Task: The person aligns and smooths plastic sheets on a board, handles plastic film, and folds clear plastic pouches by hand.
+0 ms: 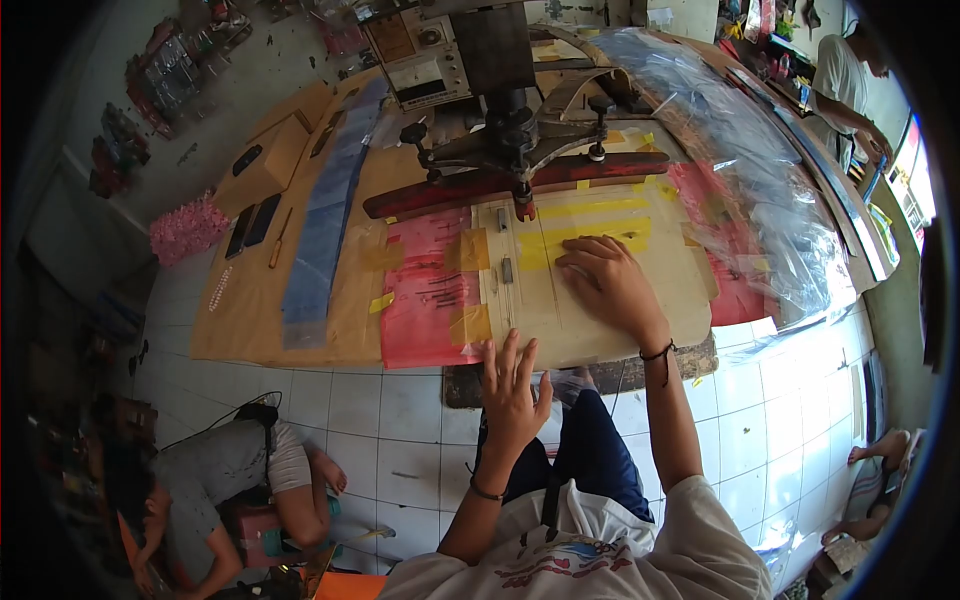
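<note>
My right hand point(603, 282) lies palm down with bent, parted fingers on the pale board point(590, 320), touching the right part of the yellow strips point(630, 230). At the board's front left corner, my left hand point(513, 385) has its fingers spread at the table edge, holding nothing. Beyond the hands stands a press machine point(515, 130), its small red-tipped head point(524, 207) over the board's back edge. A pink sheet point(430, 290) with dark marks and tape lies left of the board, and two small metal pieces point(506, 270) sit on the board's left side.
A blue strip point(330, 230), two phones point(262, 219), a screwdriver point(280, 240) and a cardboard box point(270, 155) are at the left. Clear plastic sheeting point(760, 200) covers the right side. One person point(210, 480) sits low at the left; another point(845, 90) stands at the back right.
</note>
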Motion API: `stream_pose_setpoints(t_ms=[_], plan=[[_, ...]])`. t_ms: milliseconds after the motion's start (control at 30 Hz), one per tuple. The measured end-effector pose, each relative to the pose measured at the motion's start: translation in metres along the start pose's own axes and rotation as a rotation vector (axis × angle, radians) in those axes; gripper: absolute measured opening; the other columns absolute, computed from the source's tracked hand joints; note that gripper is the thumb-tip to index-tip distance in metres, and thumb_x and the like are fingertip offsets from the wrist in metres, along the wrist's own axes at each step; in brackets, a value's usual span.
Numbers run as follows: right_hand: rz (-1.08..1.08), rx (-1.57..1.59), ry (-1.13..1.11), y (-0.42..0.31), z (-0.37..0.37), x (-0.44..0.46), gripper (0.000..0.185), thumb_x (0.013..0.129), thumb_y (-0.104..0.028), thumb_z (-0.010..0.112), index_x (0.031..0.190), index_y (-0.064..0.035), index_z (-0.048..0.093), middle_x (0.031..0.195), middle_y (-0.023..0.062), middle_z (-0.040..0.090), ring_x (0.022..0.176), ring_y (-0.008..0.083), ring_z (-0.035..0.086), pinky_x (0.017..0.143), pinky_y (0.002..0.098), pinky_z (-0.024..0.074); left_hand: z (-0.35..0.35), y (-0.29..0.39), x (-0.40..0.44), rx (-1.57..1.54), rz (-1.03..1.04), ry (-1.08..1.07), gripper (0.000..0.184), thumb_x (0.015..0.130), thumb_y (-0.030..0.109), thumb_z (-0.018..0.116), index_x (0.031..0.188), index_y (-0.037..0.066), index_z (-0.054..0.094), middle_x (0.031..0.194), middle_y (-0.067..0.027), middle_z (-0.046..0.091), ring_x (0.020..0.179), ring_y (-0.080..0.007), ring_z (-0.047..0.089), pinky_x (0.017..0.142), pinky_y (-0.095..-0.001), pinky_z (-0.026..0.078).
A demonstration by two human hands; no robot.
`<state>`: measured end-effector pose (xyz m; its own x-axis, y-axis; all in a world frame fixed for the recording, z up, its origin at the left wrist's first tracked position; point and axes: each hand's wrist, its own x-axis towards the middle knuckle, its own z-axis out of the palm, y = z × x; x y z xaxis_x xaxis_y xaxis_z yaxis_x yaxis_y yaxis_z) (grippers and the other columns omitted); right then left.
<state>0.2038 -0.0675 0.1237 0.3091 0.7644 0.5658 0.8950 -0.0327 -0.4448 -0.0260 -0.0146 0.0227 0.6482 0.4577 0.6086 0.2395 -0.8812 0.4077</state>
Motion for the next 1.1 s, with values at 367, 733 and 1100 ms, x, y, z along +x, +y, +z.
stream_pose_setpoints(t_ms=[367, 733, 1100], plan=[[0.009, -0.007, -0.007, 0.0010, 0.0003, 0.0002, 0.020, 0.095, -0.019, 0.068, 0.106, -0.0056, 0.078, 0.124, 0.0135, 0.073, 0.118, 0.0324, 0.064, 0.111, 0.0452, 0.0447, 0.0013, -0.0019, 0.0003, -0.007, -0.002, 0.000, 0.068, 0.091, 0.019, 0.072, 0.153, 0.008, 0.046, 0.160, -0.0225, 0.040, 0.151, -0.0565, 0.024, 0.122, -0.0665, 0.024], [0.016, -0.004, 0.001, -0.0007, 0.0003, 0.0002, 0.020, 0.095, -0.019, 0.068, 0.106, -0.0054, 0.077, 0.124, 0.0138, 0.073, 0.119, 0.0326, 0.064, 0.111, 0.0450, 0.0447, 0.0025, -0.0020, 0.0018, 0.044, 0.030, 0.048, 0.065, 0.093, 0.020, 0.071, 0.152, 0.008, 0.048, 0.160, -0.0210, 0.043, 0.150, -0.0518, 0.031, 0.123, -0.0600, 0.028], [-0.004, -0.026, 0.002, -0.0018, 0.0006, 0.0003, 0.020, 0.095, -0.017, 0.068, 0.107, -0.0048, 0.077, 0.123, 0.0139, 0.073, 0.118, 0.0328, 0.064, 0.109, 0.0444, 0.0461, 0.0029, -0.0043, 0.0009, 0.048, 0.028, 0.037, 0.067, 0.094, 0.022, 0.071, 0.156, 0.012, 0.046, 0.161, -0.0192, 0.044, 0.150, -0.0502, 0.033, 0.121, -0.0565, 0.033]])
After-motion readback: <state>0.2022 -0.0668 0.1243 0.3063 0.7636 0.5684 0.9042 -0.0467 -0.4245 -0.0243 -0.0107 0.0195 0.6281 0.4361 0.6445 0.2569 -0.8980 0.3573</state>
